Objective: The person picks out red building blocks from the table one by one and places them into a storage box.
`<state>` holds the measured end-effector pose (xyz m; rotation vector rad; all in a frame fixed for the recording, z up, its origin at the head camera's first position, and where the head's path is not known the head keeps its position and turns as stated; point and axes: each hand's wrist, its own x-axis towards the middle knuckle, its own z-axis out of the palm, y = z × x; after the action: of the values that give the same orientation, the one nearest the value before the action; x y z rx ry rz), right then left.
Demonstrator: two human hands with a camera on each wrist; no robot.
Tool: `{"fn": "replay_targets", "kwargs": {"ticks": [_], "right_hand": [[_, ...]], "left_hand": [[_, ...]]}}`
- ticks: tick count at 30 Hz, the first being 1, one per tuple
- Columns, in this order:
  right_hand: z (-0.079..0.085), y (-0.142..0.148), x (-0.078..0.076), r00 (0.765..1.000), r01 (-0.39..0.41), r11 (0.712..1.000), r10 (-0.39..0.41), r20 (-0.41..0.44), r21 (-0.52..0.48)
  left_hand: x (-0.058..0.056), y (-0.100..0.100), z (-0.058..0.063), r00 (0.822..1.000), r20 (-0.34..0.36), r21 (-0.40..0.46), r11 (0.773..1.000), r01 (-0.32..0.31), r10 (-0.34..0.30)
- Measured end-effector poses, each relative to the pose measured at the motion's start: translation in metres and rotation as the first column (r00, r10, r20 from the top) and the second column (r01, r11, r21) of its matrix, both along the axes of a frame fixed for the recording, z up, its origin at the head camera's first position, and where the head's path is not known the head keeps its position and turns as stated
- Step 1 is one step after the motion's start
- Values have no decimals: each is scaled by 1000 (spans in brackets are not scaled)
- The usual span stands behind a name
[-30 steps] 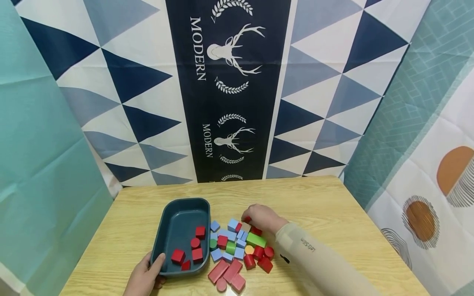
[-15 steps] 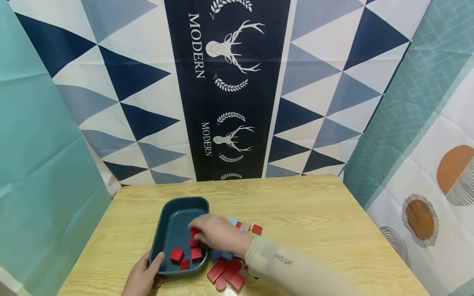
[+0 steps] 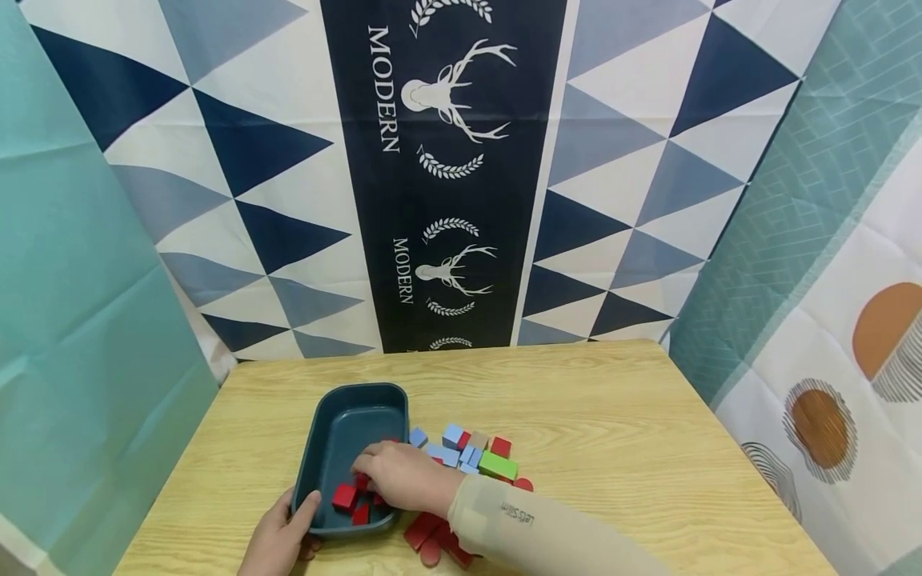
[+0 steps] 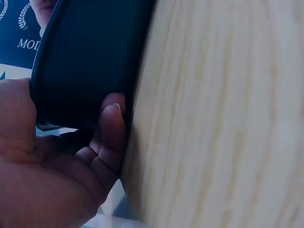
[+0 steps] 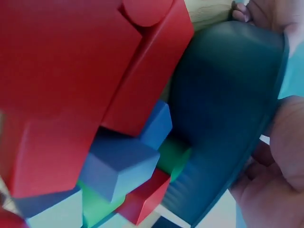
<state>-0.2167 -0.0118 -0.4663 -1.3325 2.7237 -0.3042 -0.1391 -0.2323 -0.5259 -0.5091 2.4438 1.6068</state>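
A dark teal plastic bin (image 3: 322, 426) stands on the table's left half. My left hand (image 3: 274, 534) grips its near left corner, thumb over the rim; the left wrist view has fingers (image 4: 113, 126) curled against the outer wall. Inside the bin is my right hand (image 3: 403, 476), palm down, pinching a red block (image 3: 362, 482) low over the others. Beside it in the bin lie a red cube (image 3: 344, 498) and a smaller red block (image 3: 361, 514). The hand hides part of the bin's right side. The right wrist view shows the bin's outer wall (image 5: 223, 95) and loose blocks.
Right of the bin lie loose wooden blocks: blue (image 3: 452, 436), a green one (image 3: 499, 466), a tan one (image 3: 479, 440) and red ones (image 3: 500, 446). Pinkish-red blocks (image 3: 423, 530) lie nearer, partly under the right sleeve (image 3: 547, 528). Patterned cloths hang behind the wooden table (image 3: 591, 400).
My right hand has gone from the loose blocks leftward into the bin, carrying a red block, then lower and slightly nearer me. The left hand has stayed at the bin's corner.
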Motion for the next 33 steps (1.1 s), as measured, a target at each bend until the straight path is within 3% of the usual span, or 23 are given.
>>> {"fn": "replay_targets", "kwargs": {"ticks": [4, 7, 10, 13, 15, 18, 21, 24, 27, 33], "right_hand": [[11, 21, 1, 1000, -1, 996, -2, -28, -89], [20, 52, -5, 996, 36, 984, -49, -70, -175], [24, 95, -21, 984, 170, 951, -179, -13, -258], [21, 142, -37, 942, 332, 903, -330, 56, -272], [16, 169, -45, 920, 391, 889, -384, 76, -236], [7, 196, -47, 930, 366, 916, -353, 101, -167], [-2, 207, -44, 959, 263, 957, -245, 145, -124], [-10, 206, -40, 979, 170, 981, -157, 126, -93], [-16, 204, -37, 990, 134, 989, -129, 60, -69], [-19, 202, -32, 987, 156, 986, -158, -31, -53]], "left_hand": [[0, 1, 0, 1000, -10, 13, 1000, -11, 11], [0, 2, 0, 1000, -13, 15, 1000, -13, 13], [-1, 1, -1, 1000, -12, 8, 1000, -9, 9], [0, -2, 0, 1000, -6, 1, 1000, -6, 6], [1, -5, 0, 1000, 0, -2, 1000, -7, 7], [1, -7, 0, 1000, 8, -5, 1000, -7, 7], [1, -7, -1, 1000, 3, -10, 1000, -5, 5], [0, -5, -1, 1000, -7, 0, 1000, -5, 5], [-1, -2, -2, 1000, -10, 15, 1000, -5, 5], [0, -1, -2, 1000, -10, 10, 1000, -5, 5]]}}
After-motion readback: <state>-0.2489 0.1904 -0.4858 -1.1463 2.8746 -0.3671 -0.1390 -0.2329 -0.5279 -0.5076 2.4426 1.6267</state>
